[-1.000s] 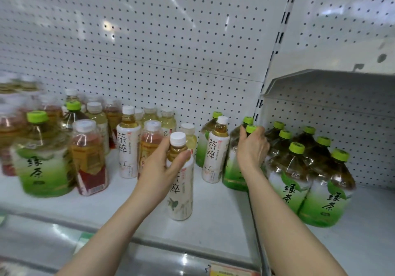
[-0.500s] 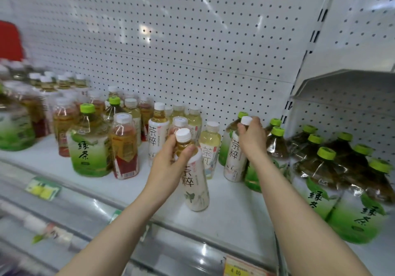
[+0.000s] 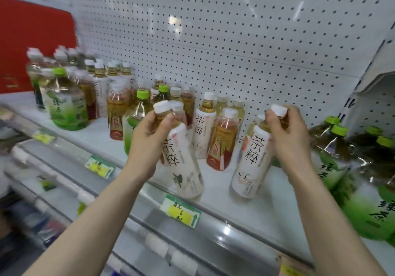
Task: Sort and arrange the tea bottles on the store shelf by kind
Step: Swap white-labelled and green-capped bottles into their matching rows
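A person's two bare hands each grip a white-labelled tea bottle by the neck at the front of a white store shelf (image 3: 215, 192). The left hand (image 3: 147, 138) wraps around the neck of a white-capped bottle (image 3: 183, 160) that tilts with its top toward the left, its base near the shelf edge; whether it rests on the shelf cannot be told. The right hand (image 3: 288, 138) closes on the neck of a second bottle of the same kind (image 3: 251, 162), which leans slightly right. Between and behind them stand another white-labelled bottle (image 3: 203, 130) and a red-and-orange-labelled tea bottle (image 3: 223, 143). Large green-capped green tea bottles (image 3: 367, 194) crowd the right end of the shelf, and one more (image 3: 66, 104) stands at the left among a blurred mix of smaller bottles. A green-and-yellow price tag (image 3: 181, 211) sits on the shelf's front rail, below the held bottles. White pegboard (image 3: 213, 40) backs the shelf.
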{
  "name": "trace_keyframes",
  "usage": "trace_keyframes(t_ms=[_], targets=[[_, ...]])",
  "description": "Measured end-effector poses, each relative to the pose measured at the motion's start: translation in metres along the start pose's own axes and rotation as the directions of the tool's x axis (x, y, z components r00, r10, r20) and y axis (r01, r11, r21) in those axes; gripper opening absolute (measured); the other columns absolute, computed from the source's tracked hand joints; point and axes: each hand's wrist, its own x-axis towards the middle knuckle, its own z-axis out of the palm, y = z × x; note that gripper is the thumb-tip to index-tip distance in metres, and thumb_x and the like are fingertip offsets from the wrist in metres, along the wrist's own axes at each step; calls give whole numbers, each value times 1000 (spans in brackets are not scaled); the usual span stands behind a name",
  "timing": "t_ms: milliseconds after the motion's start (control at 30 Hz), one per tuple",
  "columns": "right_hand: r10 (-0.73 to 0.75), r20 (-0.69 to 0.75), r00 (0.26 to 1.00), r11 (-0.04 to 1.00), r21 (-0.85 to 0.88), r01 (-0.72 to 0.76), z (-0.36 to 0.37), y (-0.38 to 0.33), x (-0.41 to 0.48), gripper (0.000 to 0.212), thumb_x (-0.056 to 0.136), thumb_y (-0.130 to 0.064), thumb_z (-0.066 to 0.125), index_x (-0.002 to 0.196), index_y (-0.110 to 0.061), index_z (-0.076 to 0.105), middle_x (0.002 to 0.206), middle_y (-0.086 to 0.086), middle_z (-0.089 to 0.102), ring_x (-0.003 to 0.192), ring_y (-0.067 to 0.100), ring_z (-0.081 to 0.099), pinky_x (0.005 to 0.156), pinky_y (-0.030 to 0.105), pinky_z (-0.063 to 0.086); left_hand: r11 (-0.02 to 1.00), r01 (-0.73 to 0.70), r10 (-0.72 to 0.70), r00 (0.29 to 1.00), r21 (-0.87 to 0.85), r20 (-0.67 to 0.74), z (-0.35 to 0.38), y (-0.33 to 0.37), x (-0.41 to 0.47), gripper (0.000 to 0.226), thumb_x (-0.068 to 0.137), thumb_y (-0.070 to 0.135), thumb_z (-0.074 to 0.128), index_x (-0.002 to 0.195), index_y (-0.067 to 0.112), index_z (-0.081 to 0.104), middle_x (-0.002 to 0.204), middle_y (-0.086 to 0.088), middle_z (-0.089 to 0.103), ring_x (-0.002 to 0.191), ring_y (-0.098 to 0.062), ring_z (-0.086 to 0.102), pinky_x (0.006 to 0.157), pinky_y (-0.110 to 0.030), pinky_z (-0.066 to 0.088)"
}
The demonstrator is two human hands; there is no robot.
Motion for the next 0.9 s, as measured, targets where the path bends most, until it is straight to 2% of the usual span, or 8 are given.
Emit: trace_keyframes(t_ms=[167, 267, 333, 433, 500, 600, 767, 900], targets=[[4, 8, 1000, 992, 129, -5, 61, -51, -10, 14, 90, -46, 59, 91, -32, 58, 92, 1, 73, 88, 21, 70, 86, 48, 55, 1000, 12, -11, 995, -7, 100, -58, 7, 30, 19, 96, 23, 57, 106, 12, 68, 92, 4, 74, 81, -6, 67, 68, -17, 51], [13, 48, 999, 981, 191, -22, 106, -77, -19, 11, 96, -36, 59, 91, -27, 58, 89, 3, 74, 86, 22, 70, 87, 49, 54, 1000, 7, -11, 989, 27, 150, -102, 9, 50, 18, 96, 26, 57, 104, 15, 68, 92, 5, 74, 83, -5, 67, 70, -17, 49], [19, 77, 997, 970, 241, -37, 136, -92, -25, 10, 98, -31, 58, 93, -23, 59, 92, 9, 74, 90, 29, 71, 86, 48, 55, 998, 4, -14, 986, 61, 165, -131, 10, 63, 18, 96, 26, 58, 101, 13, 68, 91, 5, 75, 84, -6, 67, 74, -21, 49], [24, 111, 994, 950, 308, -57, 178, -114, -31, 10, 100, -26, 56, 97, -16, 59, 86, 5, 73, 80, 18, 69, 77, 36, 57, 996, -16, 0, 983, 89, 183, -172, 11, 80, 18, 95, 29, 60, 98, 14, 69, 86, 6, 74, 82, -7, 67, 76, -24, 50], [8, 130, 992, 943, 328, -50, 204, -127, -31, 11, 100, -25, 57, 99, -14, 59, 84, 3, 72, 78, 13, 68, 75, 31, 56, 995, -22, 5, 984, 94, 180, -195, 10, 90, 15, 93, 29, 59, 98, 19, 69, 85, 7, 73, 82, -7, 67, 74, -22, 49], [-35, 172, 985, 950, 310, -21, 240, -139, -25, 12, 96, -34, 59, 93, -22, 60, 85, 1, 74, 83, 21, 71, 81, 43, 56, 993, -19, 2, 989, 114, 150, -223, 7, 107, 14, 96, 25, 58, 100, 19, 69, 90, 1, 73, 85, -10, 67, 75, -24, 51], [-78, 239, 968, 950, 314, -1, 295, -148, -12, 12, 97, -33, 59, 100, -22, 61, 93, 4, 74, 88, 19, 72, 84, 46, 58, 989, -34, 24, 997, 143, 71, -260, 3, 129, 11, 93, 28, 61, 99, 24, 69, 93, 1, 75, 86, -12, 69, 75, -30, 52], [-120, 269, 956, 954, 298, 36, 344, -154, -8, 16, 97, -35, 58, 103, -21, 59, 95, 4, 73, 89, 21, 72, 85, 51, 57, 979, -38, 35, 999, 199, 20, -299, -4, 142, 28, 87, 38, 58, 106, 20, 69, 100, -2, 74, 96, -18, 69, 87, -38, 53]])
